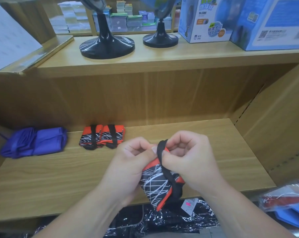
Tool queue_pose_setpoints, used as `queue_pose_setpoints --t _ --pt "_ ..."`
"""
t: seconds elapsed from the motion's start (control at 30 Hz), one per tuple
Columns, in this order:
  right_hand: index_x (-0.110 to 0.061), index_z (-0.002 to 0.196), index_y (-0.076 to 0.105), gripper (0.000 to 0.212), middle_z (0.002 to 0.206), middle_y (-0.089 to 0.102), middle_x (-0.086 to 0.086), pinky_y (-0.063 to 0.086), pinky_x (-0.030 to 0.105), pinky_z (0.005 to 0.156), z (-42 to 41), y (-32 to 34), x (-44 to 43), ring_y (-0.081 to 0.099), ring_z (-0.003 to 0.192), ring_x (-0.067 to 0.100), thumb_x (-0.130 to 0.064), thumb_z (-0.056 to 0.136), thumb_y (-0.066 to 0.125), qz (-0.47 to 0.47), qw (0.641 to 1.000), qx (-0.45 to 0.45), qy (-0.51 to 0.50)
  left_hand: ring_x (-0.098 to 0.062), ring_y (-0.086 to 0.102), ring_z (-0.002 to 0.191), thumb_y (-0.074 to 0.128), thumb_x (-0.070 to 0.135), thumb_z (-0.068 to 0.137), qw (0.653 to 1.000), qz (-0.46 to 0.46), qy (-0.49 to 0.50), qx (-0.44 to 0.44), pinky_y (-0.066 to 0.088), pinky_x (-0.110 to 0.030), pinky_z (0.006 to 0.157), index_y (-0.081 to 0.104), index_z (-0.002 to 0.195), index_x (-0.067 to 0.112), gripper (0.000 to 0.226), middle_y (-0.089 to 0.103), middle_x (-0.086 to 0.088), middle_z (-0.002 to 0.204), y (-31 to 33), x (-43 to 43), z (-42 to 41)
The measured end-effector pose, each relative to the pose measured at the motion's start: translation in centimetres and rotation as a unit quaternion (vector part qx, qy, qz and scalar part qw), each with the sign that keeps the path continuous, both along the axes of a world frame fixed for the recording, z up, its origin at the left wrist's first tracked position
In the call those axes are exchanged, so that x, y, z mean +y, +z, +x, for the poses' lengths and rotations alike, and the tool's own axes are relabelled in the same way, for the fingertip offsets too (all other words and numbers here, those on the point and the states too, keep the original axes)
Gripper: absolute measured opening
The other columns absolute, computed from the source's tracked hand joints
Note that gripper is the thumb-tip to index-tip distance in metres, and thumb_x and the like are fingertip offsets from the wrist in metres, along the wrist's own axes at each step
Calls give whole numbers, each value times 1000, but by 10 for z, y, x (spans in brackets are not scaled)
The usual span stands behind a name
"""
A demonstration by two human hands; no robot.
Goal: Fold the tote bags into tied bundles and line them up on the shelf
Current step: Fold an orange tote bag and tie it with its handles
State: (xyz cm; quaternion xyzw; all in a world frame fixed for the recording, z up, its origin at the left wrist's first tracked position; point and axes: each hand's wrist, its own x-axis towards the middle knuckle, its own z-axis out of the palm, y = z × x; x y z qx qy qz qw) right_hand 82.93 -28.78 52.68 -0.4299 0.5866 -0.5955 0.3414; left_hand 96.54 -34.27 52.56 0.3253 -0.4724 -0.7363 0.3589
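Observation:
A folded tote bag bundle [155, 184], black with white lines and orange trim, is held above the front edge of the wooden shelf [59, 177]. My left hand [128, 162] grips its left side. My right hand [190, 157] pinches the black strap [160, 148] that wraps over the bundle's top and down its right side. Two tied orange-and-black bundles [101, 136] lie side by side at the back of the shelf. To their left sit folded purple bags [35, 142].
The upper shelf carries two black globe stands [107, 43] and blue globe boxes [231, 19]. Black-and-white patterned fabric [162, 219] lies below the shelf edge. Packaged red bags and blue items [286, 203] rest at the lower right. A cardboard panel [274, 126] walls the shelf's right side.

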Motion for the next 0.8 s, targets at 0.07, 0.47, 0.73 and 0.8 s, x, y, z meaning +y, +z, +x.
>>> queue_pose_setpoints --t 0.07,0.47,0.73,0.8 --pt "-14 67 65 18 58 67 15 52 37 47 0 1 0 63 50 24 -20 62 81 2 1000 9 1 -20 57 57 72 11 73 1000 14 -5 24 49 -27 53 63 59 13 16 64 -10 66 -3 0 -1" --pt "-14 75 61 27 62 55 8 42 38 55 -3 -3 -9 48 59 21 -31 57 71 26 998 -46 32 -18 61 59 69 17 75 997 -70 5 25 50 -26 57 69 109 11 35 62 -9 64 -11 -11 -13" --pt "-7 89 73 18 86 75 12 60 32 70 -12 3 -10 73 79 23 8 81 75 21 996 -59 66 -17 62 68 68 15 78 995 -99 22 -9 51 -27 64 69 78 14 1 65 -4 74 -10 -23 -13" --pt "-8 91 73 20 88 75 11 59 31 70 -14 2 -10 72 82 23 9 82 73 23 995 -56 75 -17 59 67 72 23 72 993 -116 19 -23 50 -28 64 66 79 17 11 60 -1 77 -11 -24 -12"
